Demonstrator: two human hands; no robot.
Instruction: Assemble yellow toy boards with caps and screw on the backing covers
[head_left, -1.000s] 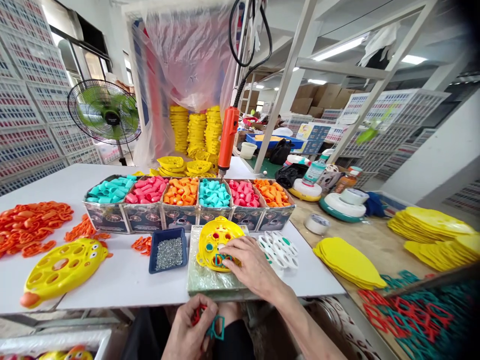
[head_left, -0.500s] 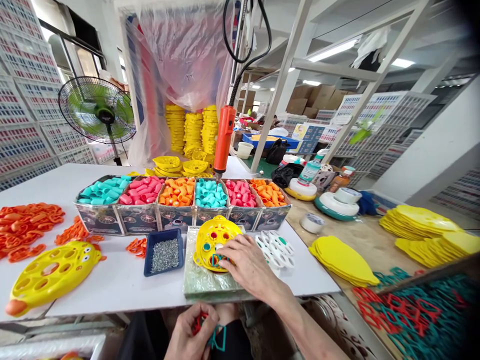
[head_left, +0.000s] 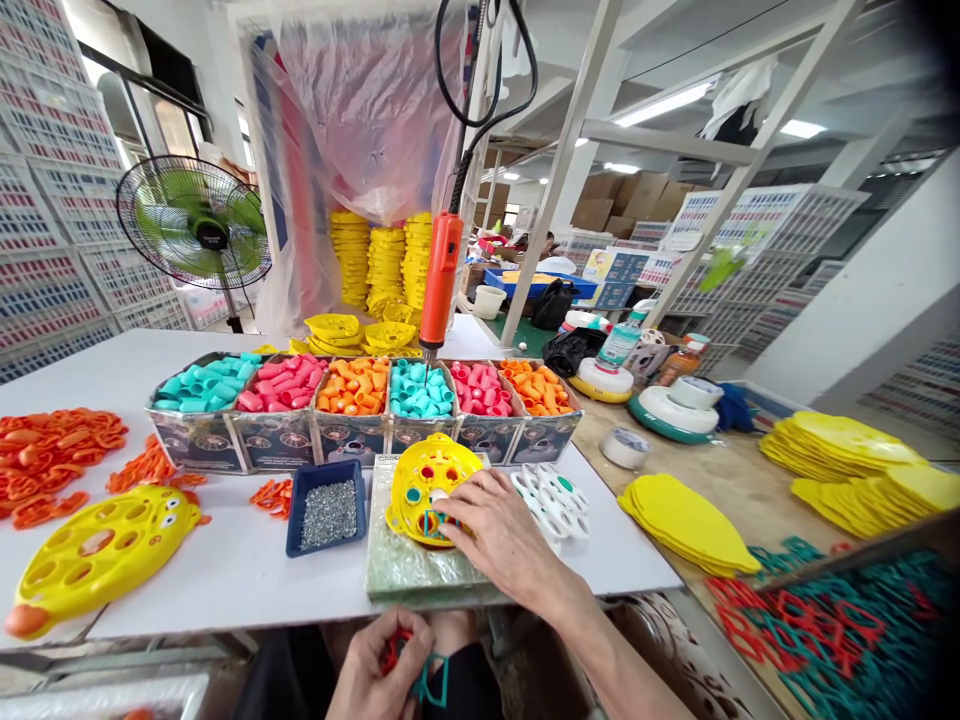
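My right hand [head_left: 502,530] reaches over a yellow perforated plastic shell [head_left: 427,470] on a plastic-wrapped block [head_left: 397,575]. Its fingertips are closed on a small teal plastic frame piece [head_left: 430,524] down in the shell; the exact grip is partly hidden. Red and teal inserts show in other holes of the shell. Below the table edge, my left hand [head_left: 386,655] is pinched around red and teal plastic frame pieces [head_left: 433,682], the red ones mostly covered by the fingers. White ring-shaped parts [head_left: 551,503] lie just right of the shell.
An orange electric screwdriver [head_left: 441,285] hangs above bins of teal, pink and orange caps [head_left: 354,385]. A blue tray of screws [head_left: 328,510] sits left of the block. A yellow animal-shaped shell [head_left: 101,550] and orange parts [head_left: 60,450] lie farther left; yellow sheets [head_left: 682,520] lie right.
The hanging screwdriver has swung slightly left. My left hand has shifted a little to the left with its pieces; the right hand stays at the shell.
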